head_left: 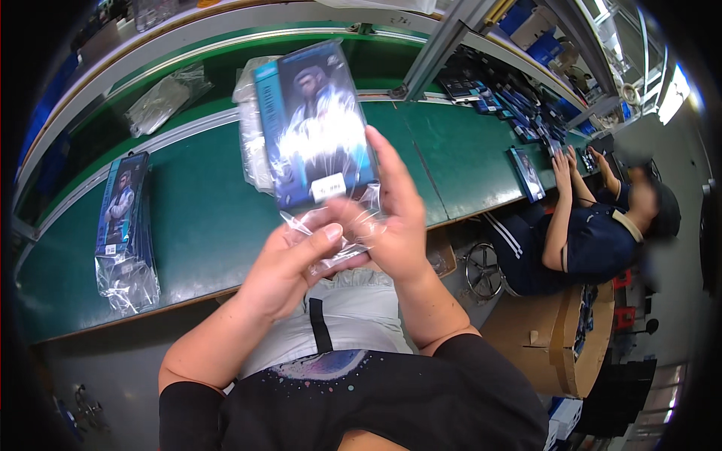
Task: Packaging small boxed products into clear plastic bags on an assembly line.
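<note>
A flat blue-and-black printed box point(316, 128) in a clear plastic bag point(331, 233) is held up over the green bench, tilted slightly. My left hand point(289, 259) is closed on the loose lower end of the bag, its thumb lying across the plastic. My right hand point(398, 218) grips the lower right of the bagged box, with one finger stretched up along its edge. The right fingers near the bag's end are partly blurred. At the left of the bench lies a stack of similar bagged boxes point(124, 218).
White plastic bags point(256, 150) lie behind the held box, and a clear bag point(167, 98) rests by the back rail. Many boxes point(511, 105) are heaped at the far right. A co-worker point(602, 233) sits there beside a cardboard carton point(538, 331). A metal post point(436, 56) rises behind the bench.
</note>
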`<state>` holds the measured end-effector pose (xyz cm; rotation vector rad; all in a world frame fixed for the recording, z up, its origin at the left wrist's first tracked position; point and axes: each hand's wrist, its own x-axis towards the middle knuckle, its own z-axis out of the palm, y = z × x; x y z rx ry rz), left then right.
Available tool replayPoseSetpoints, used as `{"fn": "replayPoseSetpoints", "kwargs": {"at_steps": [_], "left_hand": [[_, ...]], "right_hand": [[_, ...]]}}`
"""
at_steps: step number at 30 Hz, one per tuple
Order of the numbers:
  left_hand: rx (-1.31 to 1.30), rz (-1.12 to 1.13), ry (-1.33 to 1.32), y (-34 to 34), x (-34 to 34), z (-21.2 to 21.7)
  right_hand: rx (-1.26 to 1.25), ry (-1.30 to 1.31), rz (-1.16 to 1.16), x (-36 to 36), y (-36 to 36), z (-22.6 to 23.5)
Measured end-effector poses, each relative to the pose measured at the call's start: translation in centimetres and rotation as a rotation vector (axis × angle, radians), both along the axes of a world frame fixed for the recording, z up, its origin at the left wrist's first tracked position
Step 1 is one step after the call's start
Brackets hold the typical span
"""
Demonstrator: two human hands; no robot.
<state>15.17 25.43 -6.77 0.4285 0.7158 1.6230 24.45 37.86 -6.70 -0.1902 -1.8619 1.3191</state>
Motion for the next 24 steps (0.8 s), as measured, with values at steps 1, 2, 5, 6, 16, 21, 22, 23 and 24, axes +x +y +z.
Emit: {"fn": "replayPoseSetpoints", "kwargs": {"at_steps": [1, 2, 5, 6, 16, 21, 22, 23, 24], "left_hand": [[0.045, -0.081, 0.087, -0.1, -0.3, -0.4], [0.043, -0.085, 0.087, -0.4, -0.6, -0.9], [-0.014, -0.160, 0.275, -1.0, -1.7, -1.3], [-0.015, -0.169, 0.275, -1.1, -1.9, -1.1], [-0.147, 0.434, 0.236, -3.2, -5.1, 1.2], [-0.214, 1.288, 1.270, -7.3, -11.7, 3.3], [-0.299, 1.335, 1.773, -8.7, -13.8, 2.7], [-0.418, 1.283, 1.982, -10.3, -16.0, 1.5], [-0.527, 1.210, 2.184, -11.4, -18.1, 0.0]], "right_hand": [[0.176, -0.001, -0.162, 0.8, -0.4, 0.3], [0.174, -0.001, -0.165, 1.1, -0.5, 0.6], [0.220, 0.467, -0.438, 1.9, -0.9, 1.1], [0.164, 0.421, -0.345, 2.4, -1.2, 1.0], [0.451, 0.042, 0.354, -0.3, -3.5, 0.0], [0.419, -0.051, -0.175, 1.0, 3.7, -2.0], [0.353, -0.060, -0.279, 1.2, 5.7, -2.5], [0.268, -0.053, -0.384, 1.3, 8.2, -3.5], [0.183, -0.047, -0.502, 1.7, 11.0, -4.5]]}}
